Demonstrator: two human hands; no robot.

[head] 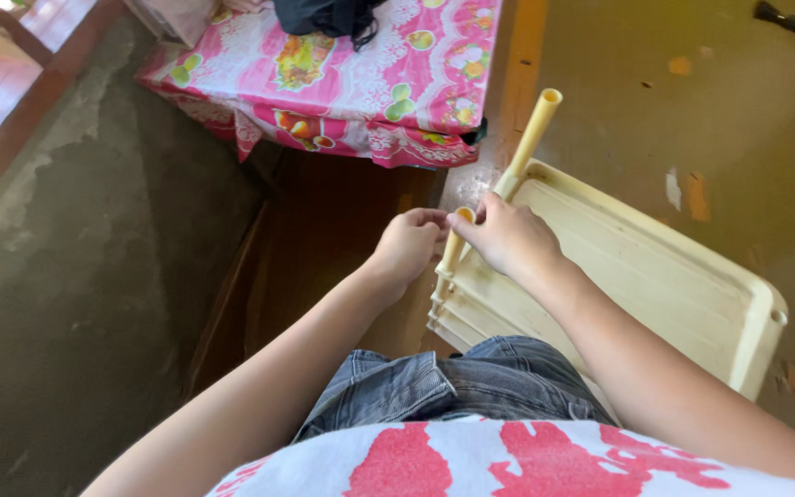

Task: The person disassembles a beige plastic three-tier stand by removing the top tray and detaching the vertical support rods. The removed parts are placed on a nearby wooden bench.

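**Both hands at a cream tube on plastic furniture**

The left hand (409,245) and right hand (508,237) meet at the open end of a short cream tube (454,247), fingers of both pinched around it. The tube sits at the edge of an overturned cream plastic chair (655,276) leaning at the person's lap. A longer leg (532,136) juts upward. A pink floral-clothed tabletop (351,83) stands beyond.

Cream plastic chair (655,276) lies tipped, legs outward.
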